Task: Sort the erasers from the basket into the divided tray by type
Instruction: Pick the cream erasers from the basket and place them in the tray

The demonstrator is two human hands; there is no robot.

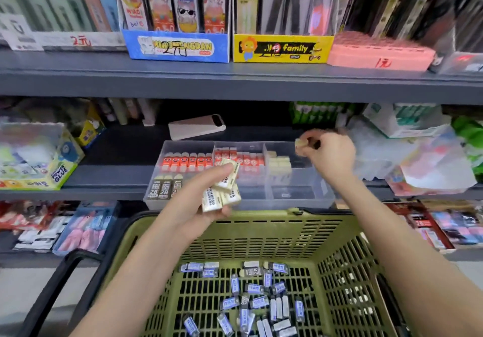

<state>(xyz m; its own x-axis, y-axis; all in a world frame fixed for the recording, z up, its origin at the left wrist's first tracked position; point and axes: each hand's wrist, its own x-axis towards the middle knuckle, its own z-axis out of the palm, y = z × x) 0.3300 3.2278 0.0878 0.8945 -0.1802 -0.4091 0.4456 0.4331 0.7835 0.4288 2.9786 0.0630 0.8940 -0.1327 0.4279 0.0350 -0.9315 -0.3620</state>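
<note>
The right hand (328, 155) pinches a single cream eraser (300, 144) between thumb and fingertips, above the back right corner of the clear divided tray (324, 193). The left hand (206, 195) has its fingers curled round a small stack of cream erasers (225, 189), held over the tray's front edge. In the tray, orange erasers (187, 160) fill the back left compartment, dark 2B erasers (163, 189) the front left, and more cream ones (278, 165) stand in the back right.

The tray sits on a grey metal shelf (115, 177), with a white power bank (196, 127) behind it. A green basket (339, 232) just below holds loose blue-sleeved erasers (252, 297). The shelf above carries blue (177, 46) and yellow display boxes (282, 48) of stationery.
</note>
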